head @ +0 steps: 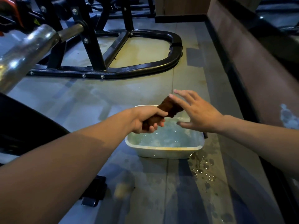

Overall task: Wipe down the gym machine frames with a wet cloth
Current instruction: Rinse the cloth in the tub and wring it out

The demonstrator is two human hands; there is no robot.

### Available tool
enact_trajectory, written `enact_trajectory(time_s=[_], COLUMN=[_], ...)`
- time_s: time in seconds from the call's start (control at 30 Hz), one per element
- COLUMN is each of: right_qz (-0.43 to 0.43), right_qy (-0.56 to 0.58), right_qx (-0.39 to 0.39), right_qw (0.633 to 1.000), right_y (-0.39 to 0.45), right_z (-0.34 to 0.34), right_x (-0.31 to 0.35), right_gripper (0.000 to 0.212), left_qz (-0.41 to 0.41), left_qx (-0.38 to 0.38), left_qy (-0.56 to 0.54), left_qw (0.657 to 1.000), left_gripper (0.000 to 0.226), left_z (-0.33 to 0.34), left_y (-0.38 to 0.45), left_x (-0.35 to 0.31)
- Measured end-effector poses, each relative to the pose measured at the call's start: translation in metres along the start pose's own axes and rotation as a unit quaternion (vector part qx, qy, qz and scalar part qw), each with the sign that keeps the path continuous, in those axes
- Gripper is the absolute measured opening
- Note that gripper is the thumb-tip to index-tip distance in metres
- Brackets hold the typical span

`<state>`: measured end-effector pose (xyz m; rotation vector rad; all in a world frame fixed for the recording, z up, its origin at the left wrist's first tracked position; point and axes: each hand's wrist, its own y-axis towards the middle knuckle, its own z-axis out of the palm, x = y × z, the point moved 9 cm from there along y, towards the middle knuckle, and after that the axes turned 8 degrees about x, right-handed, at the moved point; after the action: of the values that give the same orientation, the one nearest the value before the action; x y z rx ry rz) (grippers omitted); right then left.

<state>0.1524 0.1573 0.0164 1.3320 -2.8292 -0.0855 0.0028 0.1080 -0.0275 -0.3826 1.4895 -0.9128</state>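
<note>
My left hand (146,119) grips a rolled brown cloth (169,106) above a white basin (161,151) of rippling water on the floor. One end of the cloth sticks out past my fist toward the right. My right hand (194,111) hovers just beside that end with fingers spread and straight, its fingertips close to the cloth. A black gym machine frame (142,68) with a curved base tube stands on the floor beyond the basin.
A chrome bar (27,49) juts in from the upper left. A dark padded part (24,126) lies at the left. Water drops (203,172) spot the floor right of the basin. A low wall (258,75) runs along the right.
</note>
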Motion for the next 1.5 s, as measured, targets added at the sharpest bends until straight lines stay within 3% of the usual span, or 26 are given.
enact_trajectory(time_s=[0.13,0.23,0.3,0.37,0.5,0.6,0.7,0.8,0.93,1.1,1.23,1.33,1.5], right_qz=[-0.053,-0.091,-0.124,-0.154,-0.139,-0.019,0.112,0.211,0.27,0.293,0.292,0.284,0.196], right_qy=[-0.043,0.005,0.042,0.069,0.08,0.043,0.039,0.097,0.22,0.397,0.523,0.506,0.329], right_qx=[-0.071,-0.163,-0.182,-0.165,-0.106,-0.027,0.078,0.127,0.17,0.248,0.288,0.255,0.148], right_qw=[0.995,0.982,0.975,0.972,0.981,0.999,0.99,0.964,0.922,0.833,0.747,0.773,0.912], right_y=[-0.001,0.004,0.008,0.011,0.016,0.023,0.028,0.028,0.02,0.013,0.008,0.012,0.032], right_z=[-0.019,-0.048,-0.06,-0.06,-0.05,-0.039,-0.022,-0.009,0.023,0.052,0.062,0.066,0.027], right_x=[0.011,0.024,0.038,0.05,0.053,0.038,0.022,0.011,0.011,0.018,0.038,0.033,0.01], right_gripper=[0.099,0.064,0.042,0.031,0.036,0.022,0.017,0.016,0.012,0.021,0.015,0.022,0.005], left_qz=[0.021,0.026,0.027,0.027,0.016,0.028,0.074,0.125,0.16,0.202,0.23,0.245,0.257], left_qx=[0.146,0.229,0.246,0.234,0.174,0.12,0.009,-0.135,-0.237,-0.258,-0.22,-0.224,-0.24], left_qy=[-0.051,-0.083,-0.083,-0.065,-0.034,0.01,0.14,0.303,0.537,0.678,0.732,0.726,0.722], left_qw=[0.988,0.97,0.965,0.97,0.984,0.992,0.987,0.935,0.794,0.658,0.603,0.602,0.596], left_gripper=[0.031,0.034,0.033,0.031,0.027,0.019,0.017,0.015,0.007,0.025,0.027,0.031,0.032], left_z=[0.033,0.051,0.054,0.054,0.049,0.047,0.036,0.019,0.025,0.029,0.027,0.026,0.027], left_y=[-0.016,-0.026,-0.03,-0.033,-0.032,-0.027,-0.016,-0.011,-0.02,-0.028,-0.033,-0.031,-0.027], left_x=[-0.003,-0.006,-0.004,-0.001,0.006,0.003,-0.01,-0.028,-0.043,-0.055,-0.058,-0.055,-0.061])
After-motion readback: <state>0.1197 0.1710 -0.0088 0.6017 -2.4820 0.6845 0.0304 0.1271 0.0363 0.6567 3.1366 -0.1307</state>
